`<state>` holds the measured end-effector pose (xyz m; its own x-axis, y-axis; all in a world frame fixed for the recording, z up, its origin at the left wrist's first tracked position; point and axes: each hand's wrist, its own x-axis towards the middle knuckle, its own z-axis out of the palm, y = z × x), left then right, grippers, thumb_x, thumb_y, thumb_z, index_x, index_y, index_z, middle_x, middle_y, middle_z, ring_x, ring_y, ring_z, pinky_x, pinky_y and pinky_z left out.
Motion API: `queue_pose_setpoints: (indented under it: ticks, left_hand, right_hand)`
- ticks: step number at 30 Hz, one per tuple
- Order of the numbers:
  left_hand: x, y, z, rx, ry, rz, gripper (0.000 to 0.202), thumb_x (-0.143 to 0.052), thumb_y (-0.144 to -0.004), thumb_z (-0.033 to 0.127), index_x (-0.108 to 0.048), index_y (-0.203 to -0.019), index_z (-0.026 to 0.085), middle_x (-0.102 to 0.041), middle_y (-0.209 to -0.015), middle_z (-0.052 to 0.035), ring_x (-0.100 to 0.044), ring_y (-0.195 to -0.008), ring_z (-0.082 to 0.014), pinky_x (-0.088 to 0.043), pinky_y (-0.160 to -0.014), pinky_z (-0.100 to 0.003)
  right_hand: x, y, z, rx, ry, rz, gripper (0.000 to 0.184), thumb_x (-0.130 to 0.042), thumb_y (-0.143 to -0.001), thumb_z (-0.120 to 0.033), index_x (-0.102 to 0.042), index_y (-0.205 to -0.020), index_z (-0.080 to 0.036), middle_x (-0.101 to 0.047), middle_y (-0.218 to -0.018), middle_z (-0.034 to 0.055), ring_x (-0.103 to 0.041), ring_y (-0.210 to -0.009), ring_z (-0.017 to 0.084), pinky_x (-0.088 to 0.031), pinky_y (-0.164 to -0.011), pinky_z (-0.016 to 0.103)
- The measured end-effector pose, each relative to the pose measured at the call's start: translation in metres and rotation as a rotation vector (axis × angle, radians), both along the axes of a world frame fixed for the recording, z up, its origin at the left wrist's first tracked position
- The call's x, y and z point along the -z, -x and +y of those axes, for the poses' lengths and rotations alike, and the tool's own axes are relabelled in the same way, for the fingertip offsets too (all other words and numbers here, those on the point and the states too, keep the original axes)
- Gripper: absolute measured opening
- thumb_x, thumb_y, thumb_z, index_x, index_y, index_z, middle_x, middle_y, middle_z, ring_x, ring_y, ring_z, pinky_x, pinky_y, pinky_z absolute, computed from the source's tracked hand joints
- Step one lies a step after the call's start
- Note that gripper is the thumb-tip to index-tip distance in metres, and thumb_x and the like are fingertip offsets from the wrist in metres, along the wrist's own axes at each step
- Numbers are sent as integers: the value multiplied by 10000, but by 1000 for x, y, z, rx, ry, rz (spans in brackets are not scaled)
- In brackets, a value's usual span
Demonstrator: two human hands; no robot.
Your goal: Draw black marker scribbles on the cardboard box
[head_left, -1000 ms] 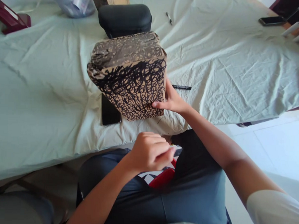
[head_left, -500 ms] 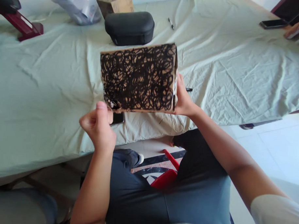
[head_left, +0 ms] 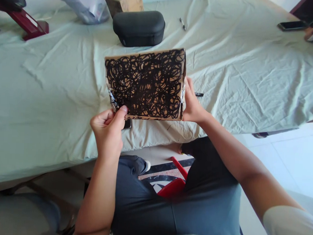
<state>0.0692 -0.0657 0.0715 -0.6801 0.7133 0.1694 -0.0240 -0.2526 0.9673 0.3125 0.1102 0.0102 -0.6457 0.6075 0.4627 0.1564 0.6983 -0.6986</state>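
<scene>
Head view: a brown cardboard box point(head_left: 145, 83) with black scribbles, pinched by the left hand point(head_left: 108, 131) and gripped by the right hand point(head_left: 192, 105)

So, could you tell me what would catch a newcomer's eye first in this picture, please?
First, the cardboard box covered in dense black scribbles, held up in the middle of the view over the near edge of the table. The left hand pinches its lower left corner and the right hand grips its right side. Behind it, on the pale green cloth, sits a black case, with a black pen beside the right hand.
</scene>
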Motion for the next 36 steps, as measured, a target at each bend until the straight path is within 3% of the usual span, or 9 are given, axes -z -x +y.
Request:
queue_pose_setpoints:
  ticks: [3, 8, 14, 20, 23, 29, 33, 36]
  left_hand:
    - [-1, 0, -3, -10, -11, -37, 818, -1004, -658, 325, -202, -554, 203, -137, -580, 94, -185, -505, -31, -141, -471, -230]
    - [-4, 1, -4, -75, 47, 67, 803, -997, -659, 233, -200, -566, 207, -154, -583, 104, -187, -524, -20, -133, -488, -233]
    - [-3, 1, -2, -45, -13, -45, 791, -1001, -623, 263, -216, -548, 208, -136, -603, 100, -177, -513, -19, -137, -465, -229]
    - [-5, 12, 0, -70, 27, 3, 839, -1057, -606, 278, -224, -558, 202, -163, -609, 103, -184, -518, -10, -128, -457, -226]
    - [0, 17, 4, -58, 13, -5, 920, -1107, -613, 402, -209, -572, 206, -128, -616, 104, -154, -521, -13, -116, -457, -238]
    - [10, 21, 13, 19, -95, 73, 1075, -975, -637, 875, -141, -533, 204, -83, -537, 87, -131, -473, -24, -52, -476, -301]
    - [21, 23, 22, 57, -59, 140, 1044, -878, -767, 904, -116, -552, 224, -68, -525, 90, -108, -460, -22, -44, -481, -323]
    - [39, 27, 31, 61, 12, 169, 974, -855, -814, 887, -152, -574, 258, -114, -518, 94, -131, -456, -30, -43, -466, -328]
  right_hand:
    - [-3, 3, -4, -14, 21, 0, 1588, -836, -557, -1070, -297, -1849, -320, -294, -1909, 117, -83, -1802, 549, 22, -1467, 755]
    - [-2, 7, -5, -1, 3, -11, 1553, -826, -584, -1057, -307, -1845, -314, -291, -1905, 129, -55, -1803, 554, 5, -1459, 759]
    - [3, 7, -2, -7, -26, -3, 1591, -844, -568, -1048, -275, -1857, -310, -285, -1908, 137, -42, -1804, 560, 10, -1452, 771]
    - [0, 11, -12, 21, -19, -12, 1582, -883, -580, -1008, -261, -1862, -321, -274, -1908, 141, -44, -1802, 557, -23, -1466, 759]
    - [1, 14, -16, 30, -41, 8, 1596, -896, -590, -990, -226, -1871, -315, -251, -1907, 147, -44, -1798, 558, -29, -1473, 753]
    - [11, 19, -17, 56, 6, 17, 1645, -903, -597, -982, -133, -1889, -314, -191, -1938, 125, -21, -1808, 527, -62, -1482, 743]
    - [17, 17, -13, 87, 139, 117, 1667, -918, -589, -966, -73, -1889, -353, -92, -1980, 79, -53, -1824, 488, -199, -1475, 721]
    - [18, 16, -10, 130, 318, 234, 1509, -815, -680, -1002, -133, -1872, -377, -201, -1968, 58, -188, -1813, 464, -271, -1462, 703]
